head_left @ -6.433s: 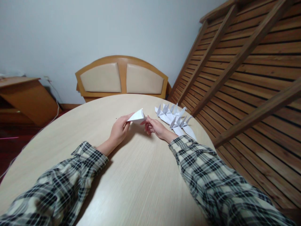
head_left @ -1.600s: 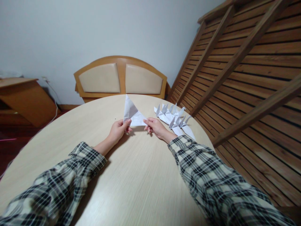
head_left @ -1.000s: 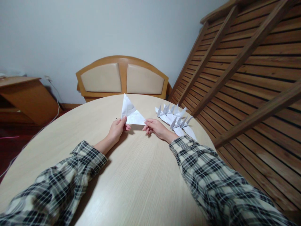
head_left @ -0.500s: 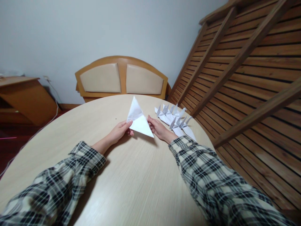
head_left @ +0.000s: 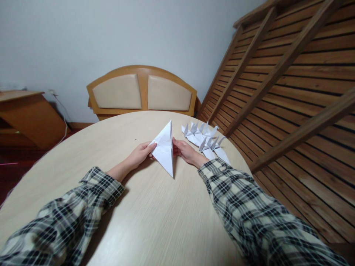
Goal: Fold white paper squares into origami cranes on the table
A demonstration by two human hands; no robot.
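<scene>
A white sheet of paper (head_left: 164,147), folded into a triangle, is held just above the table in front of me. One corner points left, and the long edge runs nearly straight toward me on the right side. My left hand (head_left: 144,152) pinches the left corner, thumb on top and fingers beneath. Along the right edge, my right hand (head_left: 183,149) is closed with its curled fingers against the paper; some fingertips are hidden behind it. Several white folded paper cranes (head_left: 206,147) stand grouped just beyond my right hand.
The round pale wooden table (head_left: 133,218) fills the foreground. Behind it stands a headboard (head_left: 144,88) with two beige padded panels. A slatted wooden panel (head_left: 291,92) leans along the right side. A wooden desk (head_left: 24,118) is at the far left.
The folded paper has turned and tilted, so its long edge now faces right and its lower corner points toward me. Both hands stay in nearly the same places.
</scene>
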